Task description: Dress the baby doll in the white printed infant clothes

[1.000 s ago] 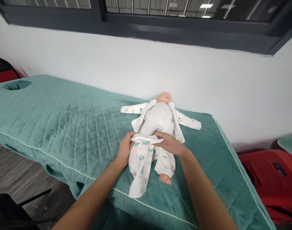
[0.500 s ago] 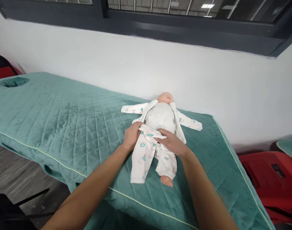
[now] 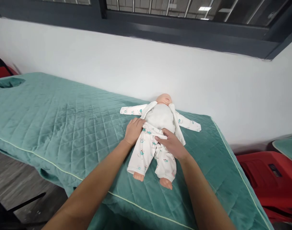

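A baby doll (image 3: pixel 164 99) lies on its back on a green quilted bed cover (image 3: pixel 88 127), head toward the wall. Its white patterned jacket (image 3: pixel 188 123) hangs open over a white soft torso (image 3: pixel 160 117), sleeves spread to both sides. White patterned baby trousers (image 3: pixel 144 150) cover both legs, and both feet show below the cuffs. At the waistband's left side, my left hand (image 3: pixel 134 130) is closed on the cloth, its fingertips partly hidden. My right hand (image 3: pixel 171 143) pinches the waistband's right front between thumb and fingers.
A white wall stands behind the bed, under a dark window frame (image 3: pixel 136 28). The bed has a face hole (image 3: pixel 9 82) at its far left. Beside its right edge is a red chair (image 3: pixel 268 179). A dark object with a thin rod (image 3: pixel 27 202) is at lower left.
The trousers have been drawn up at the left side, and the doll's left-hand foot now shows below the cuff. My left hand has shifted slightly up toward the torso.
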The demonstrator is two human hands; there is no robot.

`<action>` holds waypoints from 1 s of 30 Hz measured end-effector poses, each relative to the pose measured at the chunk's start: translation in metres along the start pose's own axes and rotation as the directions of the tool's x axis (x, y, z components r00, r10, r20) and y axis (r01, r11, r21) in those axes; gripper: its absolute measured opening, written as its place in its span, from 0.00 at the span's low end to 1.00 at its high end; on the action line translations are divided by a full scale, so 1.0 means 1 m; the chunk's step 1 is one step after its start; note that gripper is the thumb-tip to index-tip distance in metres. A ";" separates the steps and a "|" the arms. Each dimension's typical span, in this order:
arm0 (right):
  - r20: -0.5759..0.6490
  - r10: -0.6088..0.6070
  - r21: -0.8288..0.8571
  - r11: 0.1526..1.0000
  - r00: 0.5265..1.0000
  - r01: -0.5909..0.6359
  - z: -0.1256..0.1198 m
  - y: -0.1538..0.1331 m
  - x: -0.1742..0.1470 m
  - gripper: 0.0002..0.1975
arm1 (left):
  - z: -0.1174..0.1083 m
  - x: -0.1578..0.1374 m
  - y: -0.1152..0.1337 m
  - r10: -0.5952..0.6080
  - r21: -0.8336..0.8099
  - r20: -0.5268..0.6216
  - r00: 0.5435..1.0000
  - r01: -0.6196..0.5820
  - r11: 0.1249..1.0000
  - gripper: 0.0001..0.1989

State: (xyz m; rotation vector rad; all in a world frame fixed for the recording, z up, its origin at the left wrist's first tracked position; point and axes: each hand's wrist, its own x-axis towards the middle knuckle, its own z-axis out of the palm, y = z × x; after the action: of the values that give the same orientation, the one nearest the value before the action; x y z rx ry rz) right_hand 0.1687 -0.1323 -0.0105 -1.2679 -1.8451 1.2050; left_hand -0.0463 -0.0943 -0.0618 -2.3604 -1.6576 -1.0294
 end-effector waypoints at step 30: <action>-0.279 -0.003 0.313 0.945 0.960 0.094 -0.044 0.039 0.018 0.15 | 0.008 -0.007 -0.001 -0.244 -0.434 -0.009 0.970 0.216 0.875 0.06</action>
State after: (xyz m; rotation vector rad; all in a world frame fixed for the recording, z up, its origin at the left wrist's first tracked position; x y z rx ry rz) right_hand 0.2146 -0.0951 -0.0280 -1.1315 -1.4035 1.1801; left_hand -0.0448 -0.0960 -0.0727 -2.3717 -1.8841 -1.6533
